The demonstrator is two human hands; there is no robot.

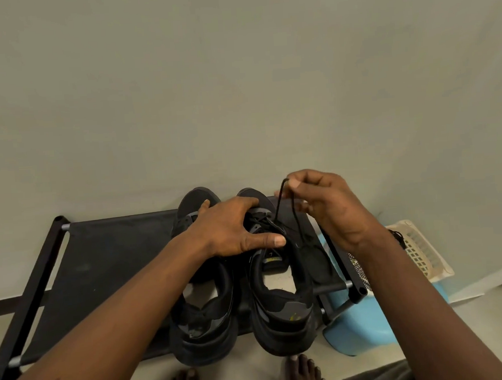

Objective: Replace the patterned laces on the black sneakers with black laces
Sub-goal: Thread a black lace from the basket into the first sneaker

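The sneakers [281,320] sit at the right end of the bench [107,257], left hand [231,229] spread flat across them, right hand [327,205] pinching the black lace [278,207] up above one. A sharp tug could strip an eyelet or drag the heels, seemingly overhanging the near edge, off; open room lies leftward along the bench

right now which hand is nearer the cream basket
Right. The right hand, pinching the black lace, is just left of the cream basket; the left hand rests on the sneakers, farther left.
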